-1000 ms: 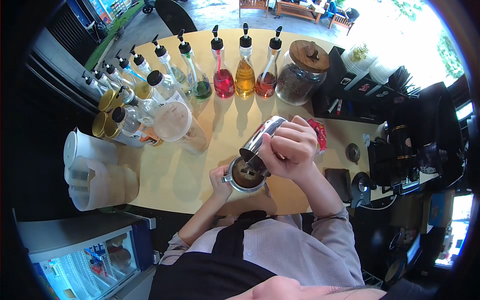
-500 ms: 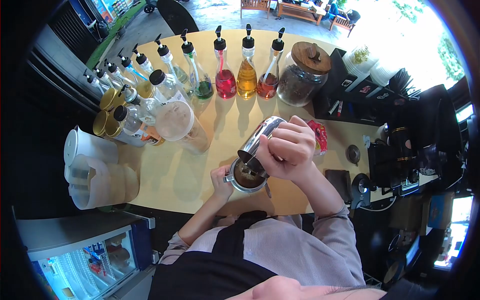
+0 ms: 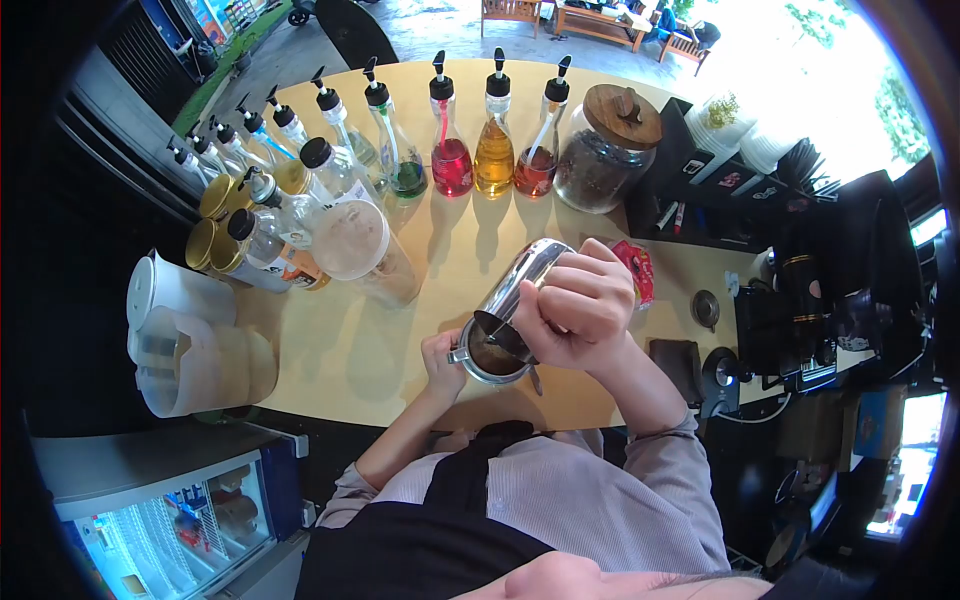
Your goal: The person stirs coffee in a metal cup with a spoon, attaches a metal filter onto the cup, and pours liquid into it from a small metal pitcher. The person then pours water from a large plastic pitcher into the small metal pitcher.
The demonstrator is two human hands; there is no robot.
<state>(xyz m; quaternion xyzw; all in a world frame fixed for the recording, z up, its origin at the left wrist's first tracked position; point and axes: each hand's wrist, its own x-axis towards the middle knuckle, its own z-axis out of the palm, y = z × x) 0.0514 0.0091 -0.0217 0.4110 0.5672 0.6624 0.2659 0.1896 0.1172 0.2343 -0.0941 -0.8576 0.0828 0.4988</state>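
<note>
Steel jug (image 3: 525, 283) tilted in right hand (image 3: 578, 310) over cup (image 3: 490, 357)

No lettering, brand, number or sign can be read anywhere in this view. The label on the clear bottle (image 3: 268, 250) at the left of the counter (image 3: 340, 360), the print on the red packet (image 3: 637, 270) beside the right hand (image 3: 575, 305), and the stickers on the black organiser (image 3: 720, 175) all show as colour patches too small and blurred to make out.
</note>
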